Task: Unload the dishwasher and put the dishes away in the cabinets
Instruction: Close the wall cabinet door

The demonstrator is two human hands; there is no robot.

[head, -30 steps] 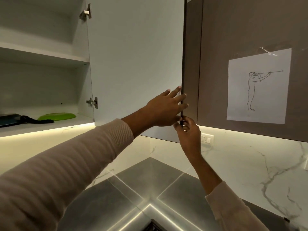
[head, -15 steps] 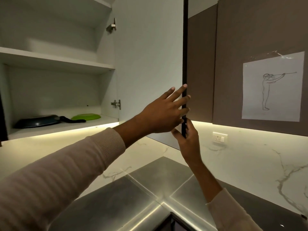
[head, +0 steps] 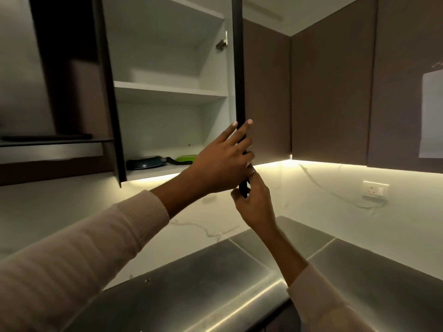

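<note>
The upper cabinet stands open, and I see its right door [head: 238,68] edge-on. My left hand [head: 220,161] lies against the door's inner face, its fingers fairly straight and reaching past the dark edge. Just below, my right hand [head: 255,203] pinches the door's bottom corner between thumb and fingers. Inside, on the lowest shelf [head: 153,171], a dark frying pan [head: 143,162] lies next to a green plate [head: 185,158]. The middle shelf [head: 167,91] holds nothing that I can see.
The cabinet's left door [head: 107,92] hangs open toward me. Closed brown cabinets [head: 330,92] continue to the right, one bearing a sheet of paper [head: 431,116]. A wall socket [head: 375,188] sits on the marble backsplash. Below runs a steel countertop [head: 215,283].
The view has swung right to left, so the door's white inner face has narrowed to an edge. Both hands stay on the door; the left door has come into view.
</note>
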